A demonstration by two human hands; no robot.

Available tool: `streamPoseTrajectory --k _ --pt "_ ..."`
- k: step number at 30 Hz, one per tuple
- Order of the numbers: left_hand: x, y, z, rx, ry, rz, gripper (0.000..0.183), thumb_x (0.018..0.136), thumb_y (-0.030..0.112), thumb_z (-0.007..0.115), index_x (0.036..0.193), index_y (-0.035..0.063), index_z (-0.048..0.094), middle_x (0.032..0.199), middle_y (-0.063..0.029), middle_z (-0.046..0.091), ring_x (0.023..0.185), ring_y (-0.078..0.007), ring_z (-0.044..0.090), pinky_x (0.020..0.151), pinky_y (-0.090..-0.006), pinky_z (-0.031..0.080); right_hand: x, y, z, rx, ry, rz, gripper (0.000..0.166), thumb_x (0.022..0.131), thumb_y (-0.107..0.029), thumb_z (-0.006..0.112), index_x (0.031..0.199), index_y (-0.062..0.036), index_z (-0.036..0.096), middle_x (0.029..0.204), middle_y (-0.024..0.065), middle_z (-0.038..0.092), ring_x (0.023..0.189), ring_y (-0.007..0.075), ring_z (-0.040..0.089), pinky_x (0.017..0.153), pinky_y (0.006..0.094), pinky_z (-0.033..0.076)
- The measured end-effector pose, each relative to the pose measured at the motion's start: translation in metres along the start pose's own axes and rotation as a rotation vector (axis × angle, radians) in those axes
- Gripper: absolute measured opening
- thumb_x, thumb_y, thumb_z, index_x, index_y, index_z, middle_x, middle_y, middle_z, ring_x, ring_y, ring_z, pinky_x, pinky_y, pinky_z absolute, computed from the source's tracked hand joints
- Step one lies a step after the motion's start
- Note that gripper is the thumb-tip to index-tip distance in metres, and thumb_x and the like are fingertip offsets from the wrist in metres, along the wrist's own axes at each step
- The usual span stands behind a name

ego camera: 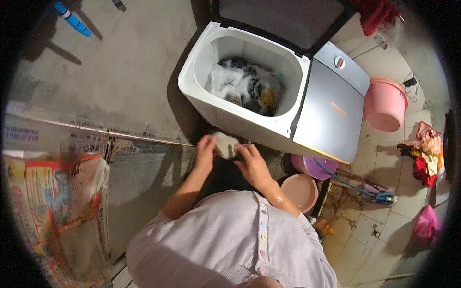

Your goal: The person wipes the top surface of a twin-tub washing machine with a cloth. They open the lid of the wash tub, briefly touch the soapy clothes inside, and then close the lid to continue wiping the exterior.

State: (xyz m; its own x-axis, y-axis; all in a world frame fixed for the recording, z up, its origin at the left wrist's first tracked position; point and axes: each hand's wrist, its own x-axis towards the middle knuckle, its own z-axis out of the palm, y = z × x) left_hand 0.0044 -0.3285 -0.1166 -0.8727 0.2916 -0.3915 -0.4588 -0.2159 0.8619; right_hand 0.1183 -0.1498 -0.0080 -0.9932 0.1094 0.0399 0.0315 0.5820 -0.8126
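Observation:
A small pale cloth item (226, 145) is stretched between my two hands, just in front of the washing machine's near wall. My left hand (206, 153) pinches its left edge, and my right hand (253, 163) grips its right edge with thumb and fingers. Beyond them stands a twin-tub washing machine (245, 118) with its dark wash lid raised. Inside the tub, dark and yellowish laundry (264, 91) lies in foamy water. The silver lid (329, 111) over the right-hand side is down.
A pink bucket (383, 104) is right of the machine. Near my right arm are a purple tub (315, 166), a peach basin (299, 192) and a blue hose (345, 183). Clothes (426, 158) lie at far right. Printed sheeting (61, 201) covers a surface at left.

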Motion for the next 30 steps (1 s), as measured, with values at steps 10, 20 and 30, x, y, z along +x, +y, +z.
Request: streamPoseTrajectory --k 10,20,30 --pt "0.161 0.02 0.02 -0.051 0.572 0.192 0.017 0.111 0.024 0.049 0.119 0.0088 0.048 0.115 -0.0087 0.058 0.085 -0.0209 0.062 0.066 -0.0348 0.055 -0.144 0.052 -0.033 0.065 0.219 0.357 0.04 0.098 -0.003 0.067 0.137 -0.0046 0.06 0.124 0.0152 0.06 0.099 0.0247 0.068 0.081 0.0336 0.057" --pt "0.079 -0.101 0.166 -0.019 0.283 -0.187 0.025 0.114 0.023 0.037 0.134 0.0084 0.036 0.127 -0.0107 0.047 0.094 -0.0233 0.059 0.065 -0.036 0.058 -0.214 0.073 -0.036 0.019 0.386 0.543 0.033 0.1 -0.007 0.066 0.133 -0.0034 0.063 0.121 0.0148 0.064 0.099 0.0251 0.068 0.082 0.0348 0.058" --pt "-0.02 -0.155 0.225 0.497 -0.913 -0.117 0.028 0.106 0.031 0.061 0.102 0.004 0.062 0.09 -0.0022 0.063 0.081 -0.0117 0.054 0.074 -0.0304 0.049 -0.162 0.152 -0.018 0.755 0.774 0.827 0.036 0.11 -0.033 0.053 0.136 -0.009 0.056 0.117 0.0073 0.062 0.093 0.0171 0.063 0.068 0.0349 0.058"
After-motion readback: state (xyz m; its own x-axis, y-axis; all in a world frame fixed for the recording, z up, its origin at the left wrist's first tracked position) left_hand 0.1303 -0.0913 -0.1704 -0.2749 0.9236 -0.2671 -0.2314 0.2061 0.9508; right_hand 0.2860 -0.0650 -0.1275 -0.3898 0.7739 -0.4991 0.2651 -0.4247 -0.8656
